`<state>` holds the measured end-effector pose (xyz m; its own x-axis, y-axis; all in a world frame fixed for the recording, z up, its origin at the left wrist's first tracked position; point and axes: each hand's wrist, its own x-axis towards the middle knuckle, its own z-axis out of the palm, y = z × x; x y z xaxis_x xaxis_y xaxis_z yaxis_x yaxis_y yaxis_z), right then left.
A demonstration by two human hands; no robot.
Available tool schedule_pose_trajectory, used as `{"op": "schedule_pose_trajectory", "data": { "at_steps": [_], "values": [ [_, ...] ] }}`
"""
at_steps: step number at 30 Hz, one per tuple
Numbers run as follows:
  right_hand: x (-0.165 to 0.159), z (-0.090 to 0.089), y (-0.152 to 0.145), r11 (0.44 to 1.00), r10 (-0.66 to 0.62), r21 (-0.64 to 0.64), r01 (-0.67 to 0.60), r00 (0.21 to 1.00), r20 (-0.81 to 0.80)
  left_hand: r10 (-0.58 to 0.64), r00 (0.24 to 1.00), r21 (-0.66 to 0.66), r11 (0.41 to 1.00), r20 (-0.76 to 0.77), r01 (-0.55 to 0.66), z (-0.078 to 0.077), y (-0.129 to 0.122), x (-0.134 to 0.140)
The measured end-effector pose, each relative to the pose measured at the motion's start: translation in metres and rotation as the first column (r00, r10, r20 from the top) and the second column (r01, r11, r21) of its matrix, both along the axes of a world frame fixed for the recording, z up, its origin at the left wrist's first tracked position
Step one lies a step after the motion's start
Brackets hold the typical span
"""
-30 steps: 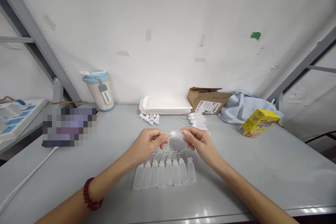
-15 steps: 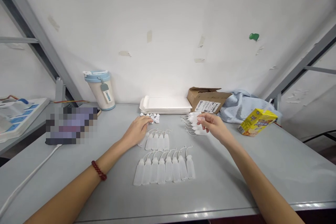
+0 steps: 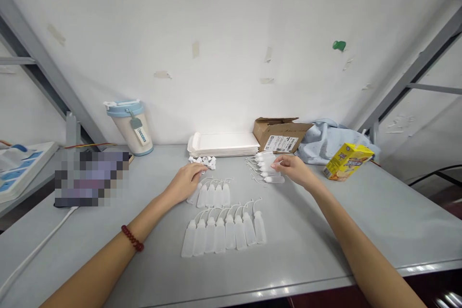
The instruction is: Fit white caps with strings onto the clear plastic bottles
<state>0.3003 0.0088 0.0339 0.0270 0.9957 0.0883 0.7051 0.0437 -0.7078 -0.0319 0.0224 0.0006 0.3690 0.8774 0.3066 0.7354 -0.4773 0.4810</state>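
Note:
My left hand [image 3: 185, 184] is low over the table, fingers bent together, its tips beside a small pile of white caps [image 3: 206, 161]. Whatever those fingertips hold is hidden. Under and beside it lies a short row of translucent plastic bottles [image 3: 215, 196] with thin curved tubes at their tops. My right hand [image 3: 295, 171] is closed in a pinch at a stack of similar bottles [image 3: 266, 165] lying on their sides, thumb and forefinger at the end of one. Nearer me, a longer row of bottles [image 3: 224, 235] lies side by side.
White flat boxes or envelopes [image 3: 224, 144] and an open cardboard box [image 3: 281, 137] stand against the wall. To the right are a blue cloth [image 3: 319, 142] and a yellow drink carton [image 3: 348, 161]. A tumbler [image 3: 132, 130], blurred phone [image 3: 96, 178] and power strip [image 3: 25, 171] are left.
The view has shifted slightly. My right hand has lowered a little against the sideways bottles, and my left fingertips have drawn slightly back from the caps toward me.

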Motion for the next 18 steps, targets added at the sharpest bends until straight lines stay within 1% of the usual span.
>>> {"op": "schedule_pose_trajectory", "data": {
  "at_steps": [5, 12, 15, 17, 18],
  "values": [
    [0.003, -0.004, 0.004, 0.995, -0.075, 0.074, 0.068, 0.992, 0.099, 0.049, 0.999, -0.007, 0.999, -0.017, -0.050, -0.001, 0.001, -0.003],
    [0.006, -0.005, 0.003, 0.989, -0.116, 0.107, 0.100, 0.980, 0.161, 0.102, 0.994, -0.020, 0.994, -0.029, -0.103, 0.000, 0.002, -0.006],
    [0.004, 0.001, -0.001, 0.978, -0.157, 0.165, 0.128, 0.971, 0.179, 0.134, 0.991, -0.025, 0.991, -0.026, -0.135, 0.000, 0.001, -0.006],
    [0.000, 0.009, -0.007, 0.969, -0.171, 0.208, 0.137, 0.972, 0.158, 0.158, 0.987, -0.027, 0.987, -0.018, -0.158, 0.001, 0.001, -0.005],
    [-0.003, 0.015, -0.011, 0.971, -0.155, 0.203, 0.128, 0.980, 0.126, 0.169, 0.986, -0.028, 0.985, -0.011, -0.169, 0.002, 0.000, -0.004]
  ]
}}
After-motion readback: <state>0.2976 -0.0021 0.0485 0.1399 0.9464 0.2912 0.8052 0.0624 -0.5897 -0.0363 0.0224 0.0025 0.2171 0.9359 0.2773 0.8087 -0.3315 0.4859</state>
